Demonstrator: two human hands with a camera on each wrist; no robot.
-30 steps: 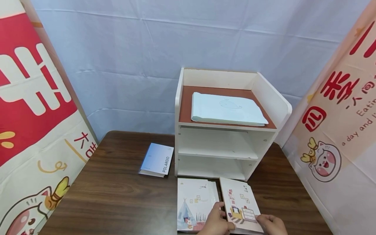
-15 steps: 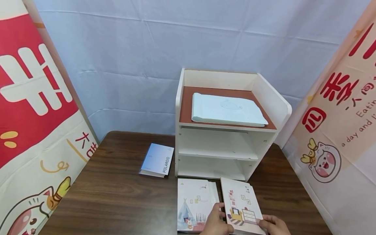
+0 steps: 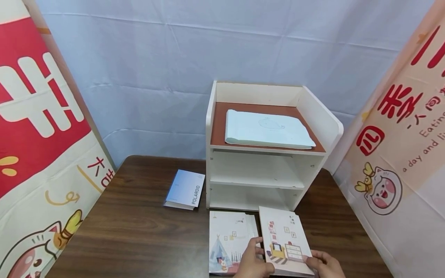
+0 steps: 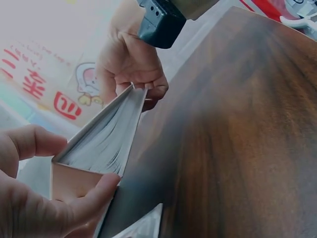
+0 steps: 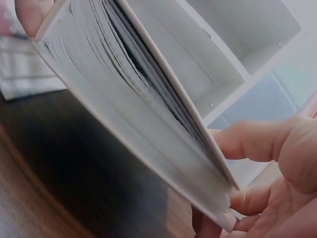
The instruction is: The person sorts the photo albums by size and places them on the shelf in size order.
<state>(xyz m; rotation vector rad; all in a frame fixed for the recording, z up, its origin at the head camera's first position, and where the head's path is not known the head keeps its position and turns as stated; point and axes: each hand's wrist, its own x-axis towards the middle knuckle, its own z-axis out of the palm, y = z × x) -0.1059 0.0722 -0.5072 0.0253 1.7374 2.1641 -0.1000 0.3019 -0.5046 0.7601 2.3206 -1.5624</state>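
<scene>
Both hands hold a thick photo album with a pale cover showing a printed room scene. My left hand grips its spine side near the front corner; in the left wrist view, the thumb and a finger pinch the spine across its thickness. At the opposite side, my right hand has its thumb on the cover and fingers beneath. The right wrist view shows the page block between the covers, raised over the dark table. A similar album with a tent picture lies flat just left of the held one.
A white shelf unit stands behind the albums, its lower two compartments facing forward. On its brown top lies a pale, whale-printed rectangular item. A blue POLAROID album lies left of the unit on the wooden table.
The held album has risen, its far end now nearer the shelf unit's base. The right hand has shifted slightly right along its edge. The tent album and POLAROID album stay put.
</scene>
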